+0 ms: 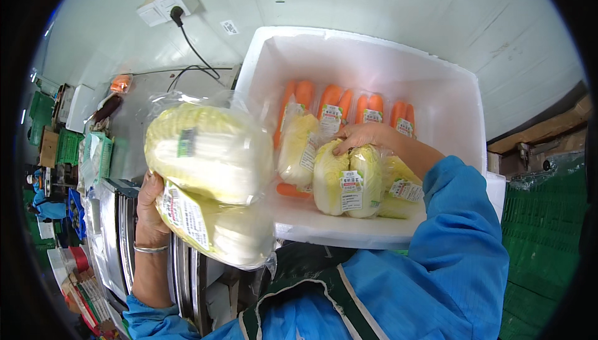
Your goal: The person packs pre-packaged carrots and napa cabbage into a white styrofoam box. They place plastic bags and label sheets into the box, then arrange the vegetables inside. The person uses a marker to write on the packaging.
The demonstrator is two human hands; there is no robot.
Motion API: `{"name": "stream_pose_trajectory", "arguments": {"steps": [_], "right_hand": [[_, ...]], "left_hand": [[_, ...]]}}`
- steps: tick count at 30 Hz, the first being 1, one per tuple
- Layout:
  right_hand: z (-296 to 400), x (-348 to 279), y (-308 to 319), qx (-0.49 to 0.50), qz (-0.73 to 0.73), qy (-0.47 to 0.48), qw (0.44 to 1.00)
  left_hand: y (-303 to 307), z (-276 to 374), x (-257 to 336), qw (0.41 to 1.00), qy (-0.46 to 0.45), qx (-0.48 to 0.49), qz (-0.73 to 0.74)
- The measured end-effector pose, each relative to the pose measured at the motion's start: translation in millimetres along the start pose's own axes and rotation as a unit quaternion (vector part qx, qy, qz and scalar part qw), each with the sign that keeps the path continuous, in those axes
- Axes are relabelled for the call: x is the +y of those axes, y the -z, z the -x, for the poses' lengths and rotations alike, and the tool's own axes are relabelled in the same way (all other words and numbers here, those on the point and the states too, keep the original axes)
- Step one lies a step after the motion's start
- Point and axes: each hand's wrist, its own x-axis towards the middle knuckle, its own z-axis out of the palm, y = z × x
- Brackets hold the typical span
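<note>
My left hand [152, 200] holds a clear bag of napa cabbages [210, 153] up at the left of a white foam box [448, 78]. Inside the box, my right hand [362, 137] grips the top of another bagged pair of napa cabbages [366, 181], which bears a printed label. A bagged cabbage [296, 153] lies left of that pair, and one more [397, 195] lies to its right, partly under my forearm. Several packs of carrots [331, 102] line the far side of the box. An orange carrot piece [293, 190] shows below the left cabbage.
A plug and black cable [187, 36] hang from a wall socket at the upper left. Packed carrots [120, 83] and an eggplant [108, 109] lie on the metal table [135, 125]. Green crates [542, 237] stand at the right. People in blue [49, 207] are at the far left.
</note>
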Motion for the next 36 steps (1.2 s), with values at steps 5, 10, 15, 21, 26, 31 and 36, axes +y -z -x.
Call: {"name": "stream_pose_trajectory", "arguments": {"steps": [5, 10, 15, 21, 26, 31, 36], "right_hand": [[48.7, -17.3, 3.9, 0.131, 0.169, 0.166, 0.963], [143.3, -48.1, -6.2, 0.069, -0.197, 0.250, 0.945], [201.9, -37.8, -21.6, 0.297, -0.078, 0.255, 0.917], [202.0, 49.1, 20.5, 0.448, -0.353, 0.185, 0.800], [174.1, 117.8, 47.6, 0.478, -0.336, 0.194, 0.788], [174.4, 144.1, 45.6, 0.398, -0.156, 0.209, 0.880], [139.2, 131.0, 108.9, 0.453, 0.040, 0.052, 0.889]], "left_hand": [[-49.1, -37.8, -8.7, 0.999, 0.011, -0.028, -0.037], [-116.7, -94.2, -24.1, 0.983, 0.078, -0.091, -0.140], [-212.7, -196.3, -72.9, 0.922, 0.101, -0.258, -0.270], [-305.5, -270.6, -145.6, 0.884, -0.019, -0.247, -0.397], [-293.1, -241.6, -129.2, 0.850, -0.011, -0.341, -0.400], [-240.1, -121.9, -38.9, 0.839, -0.123, -0.381, -0.368], [-70.4, 48.5, -44.9, 0.949, -0.269, -0.076, -0.148]]}}
